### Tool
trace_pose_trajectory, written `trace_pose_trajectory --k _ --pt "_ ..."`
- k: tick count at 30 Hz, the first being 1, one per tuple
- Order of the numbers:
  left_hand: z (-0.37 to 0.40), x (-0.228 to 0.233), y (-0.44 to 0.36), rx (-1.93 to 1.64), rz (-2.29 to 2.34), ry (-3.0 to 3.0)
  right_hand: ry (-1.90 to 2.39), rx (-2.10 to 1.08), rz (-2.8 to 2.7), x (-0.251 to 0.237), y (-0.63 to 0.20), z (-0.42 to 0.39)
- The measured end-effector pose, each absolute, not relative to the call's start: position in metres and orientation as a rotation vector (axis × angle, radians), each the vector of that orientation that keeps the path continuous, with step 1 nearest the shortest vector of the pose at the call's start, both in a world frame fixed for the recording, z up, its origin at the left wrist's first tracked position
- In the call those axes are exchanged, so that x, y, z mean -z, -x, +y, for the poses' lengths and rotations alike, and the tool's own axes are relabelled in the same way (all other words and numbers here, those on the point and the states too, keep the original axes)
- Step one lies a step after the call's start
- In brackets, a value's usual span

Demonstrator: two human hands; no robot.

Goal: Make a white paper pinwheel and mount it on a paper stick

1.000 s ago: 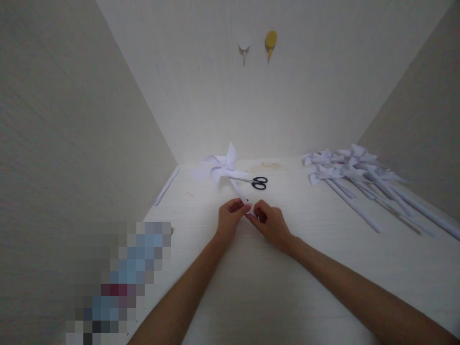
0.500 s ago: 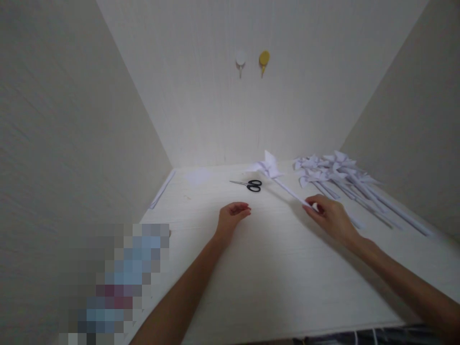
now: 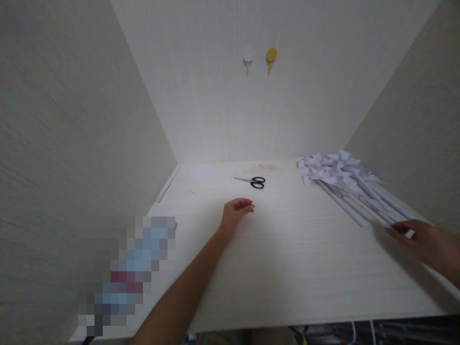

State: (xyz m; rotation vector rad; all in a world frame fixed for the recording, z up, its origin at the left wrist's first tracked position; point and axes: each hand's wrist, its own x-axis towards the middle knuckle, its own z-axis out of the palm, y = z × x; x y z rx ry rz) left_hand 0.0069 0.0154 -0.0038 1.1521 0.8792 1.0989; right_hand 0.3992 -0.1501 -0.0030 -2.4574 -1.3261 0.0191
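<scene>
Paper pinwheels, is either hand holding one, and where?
The right hand holds a paper pinwheel by its stick's near end; the left hand holds nothing visible.

A mosaic of coarse blue, grey and dark red squares point(image 3: 138, 263) blurs whatever lies along the white table's point(image 3: 316, 282) left edge. Near its back right corner, the white paper pinwheels with rolled paper sticks point(image 3: 336, 172) overlap too much to count. One stick's end meets the bare right hand point(image 3: 424, 242), whose grip is unclear; the picture's right side crops its wrist. Tan scraps point(image 3: 266, 167) by the back edge are too small to identify. Dark clutter point(image 3: 334, 334) below the front edge is cut off.
</scene>
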Motion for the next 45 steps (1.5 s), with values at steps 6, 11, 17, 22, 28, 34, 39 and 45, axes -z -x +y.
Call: trace_pose_trajectory --k 6,11,17,22,28,34,39,45 --pt "0.015 0.004 -0.006 -1.110 0.866 -1.145 2.480 -0.126 -1.241 0.007 -0.404 -0.154" --pt "0.014 0.004 -0.005 -1.107 0.856 -1.143 2.491 -0.193 -1.194 0.003 -0.398 -0.156" --pt "0.014 0.004 -0.005 -1.101 0.856 -1.135 2.539 -0.180 -1.180 0.000 -0.390 -0.157" --pt "0.014 0.004 -0.004 -1.101 0.852 -1.140 2.576 -0.212 -1.160 -0.004 -0.385 -0.158" --pt "0.013 0.004 -0.003 -1.096 0.856 -1.153 2.619 -0.198 -1.123 0.002 -0.398 -0.160" --pt "0.012 0.004 -0.005 -1.098 0.859 -1.137 2.395 0.088 -1.134 -0.031 -0.358 -0.144" --pt "0.011 0.002 -0.004 -1.104 0.873 -1.164 1.972 -0.077 -1.425 -0.040 -0.285 -0.095" --pt "0.010 -0.001 -0.005 -1.088 0.909 -1.202 1.621 -0.373 -1.552 -0.004 -0.204 -0.022"
